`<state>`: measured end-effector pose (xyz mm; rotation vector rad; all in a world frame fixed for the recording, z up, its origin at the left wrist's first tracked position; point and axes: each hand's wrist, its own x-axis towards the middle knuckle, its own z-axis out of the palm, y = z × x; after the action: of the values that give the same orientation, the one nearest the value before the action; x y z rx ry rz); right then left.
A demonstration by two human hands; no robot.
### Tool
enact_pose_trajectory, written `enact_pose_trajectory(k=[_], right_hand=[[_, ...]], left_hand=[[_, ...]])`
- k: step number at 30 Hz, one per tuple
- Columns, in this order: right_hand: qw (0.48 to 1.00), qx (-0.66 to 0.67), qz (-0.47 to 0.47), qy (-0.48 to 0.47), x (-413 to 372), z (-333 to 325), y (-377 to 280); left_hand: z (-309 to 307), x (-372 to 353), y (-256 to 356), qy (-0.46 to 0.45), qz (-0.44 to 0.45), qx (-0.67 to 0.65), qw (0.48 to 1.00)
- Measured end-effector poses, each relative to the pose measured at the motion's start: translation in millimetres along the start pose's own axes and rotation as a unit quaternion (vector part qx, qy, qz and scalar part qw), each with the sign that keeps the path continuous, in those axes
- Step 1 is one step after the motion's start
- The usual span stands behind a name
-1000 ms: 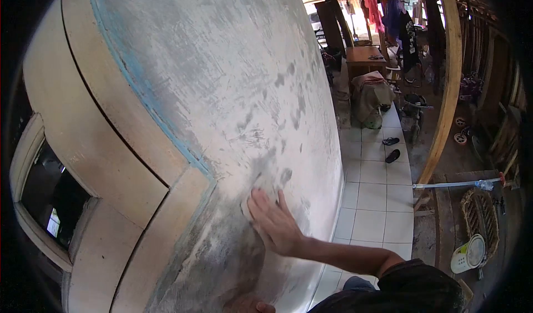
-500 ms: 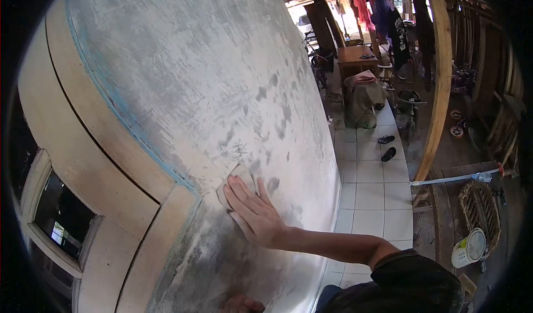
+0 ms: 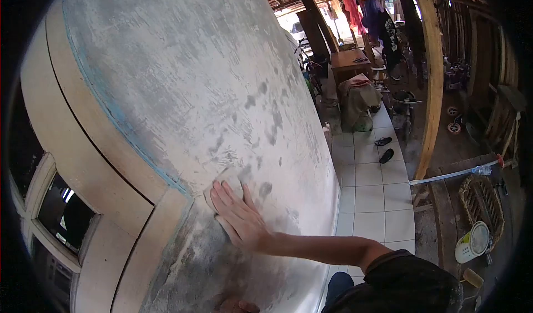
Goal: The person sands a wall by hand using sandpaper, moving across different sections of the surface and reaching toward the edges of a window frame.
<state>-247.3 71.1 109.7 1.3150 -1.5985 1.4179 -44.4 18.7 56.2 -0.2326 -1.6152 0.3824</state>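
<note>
My right hand (image 3: 236, 218) lies flat against a grey, scuffed plaster wall (image 3: 189, 74), fingers pointing up and to the left. It presses a pale sheet of sandpaper (image 3: 223, 177) to the wall, and only the sheet's top edge shows above my fingertips. The sheet sits just right of a beige moulding (image 3: 166, 213) edged with a thin blue line. My left hand (image 3: 237, 306) shows only as knuckles at the bottom edge, resting low on the wall. Its fingers are hidden.
A dark window (image 3: 61, 213) is set in the wall at the left. A white tiled walkway (image 3: 372, 196) runs along the wall's foot, with sandals (image 3: 386, 155) on it. A wooden post (image 3: 432, 80), a woven basket (image 3: 482, 205) and a wooden table (image 3: 350, 63) stand to the right.
My right hand has slid the sandpaper up and to the left along the wall, closer to the beige moulding. The view has shifted a little as well.
</note>
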Motion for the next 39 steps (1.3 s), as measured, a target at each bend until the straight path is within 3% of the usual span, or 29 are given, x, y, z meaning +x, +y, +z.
enact_pose_trajectory(k=[1, 4, 7, 10, 13, 16, 19, 22, 25, 28, 31, 34, 37, 39], right_hand=[[1.000, 0.015, 0.003, -0.012, -9, 1, -3], [0.994, 0.014, -0.101, -0.040, -56, 13, 9], [0.995, -0.026, -0.065, -0.077, -36, 3, 19], [1.000, 0.012, -0.004, -0.007, -5, 2, 2], [0.998, 0.044, -0.027, -0.036, -25, 3, -4], [0.990, -0.016, -0.142, -0.005, -44, 10, 19], [1.000, -0.021, -0.005, -0.001, -13, -2, 23], [0.997, 0.042, 0.029, 0.060, -3, 5, 5], [0.998, 0.029, -0.059, -0.016, -38, 13, 12], [0.994, -0.002, -0.109, -0.023, -44, 9, 32], [1.000, 0.020, 0.019, 0.002, -13, -2, 26], [0.998, 0.055, 0.017, -0.016, -19, 3, 11], [0.993, 0.044, -0.107, -0.019, -46, 14, 19], [0.996, 0.015, -0.084, -0.027, -41, 11, 31]], left_hand=[[1, -6, -1, 0.019, 0.006, 0.001, 1.000], [10, -28, -14, 0.101, 0.061, -0.032, 0.993], [5, -26, -16, 0.057, 0.050, -0.023, 0.997], [6, -7, -6, 0.044, 0.027, -0.009, 0.999], [14, -8, -11, 0.082, 0.053, -0.016, 0.995], [-3, -20, -3, -0.024, -0.030, 0.018, 0.999], [14, -24, -14, 0.094, 0.060, -0.014, 0.994], [13, -11, -11, 0.074, 0.057, -0.012, 0.996], [4, -23, -5, 0.016, -0.011, 0.013, 1.000], [12, -36, -13, 0.087, 0.021, -0.003, 0.996], [13, -9, -3, 0.073, 0.003, -0.013, 0.997], [19, -12, -7, 0.105, 0.032, -0.009, 0.994], [28, -23, -21, 0.177, 0.116, -0.004, 0.977], [33, -27, -27, 0.204, 0.134, -0.025, 0.970]])
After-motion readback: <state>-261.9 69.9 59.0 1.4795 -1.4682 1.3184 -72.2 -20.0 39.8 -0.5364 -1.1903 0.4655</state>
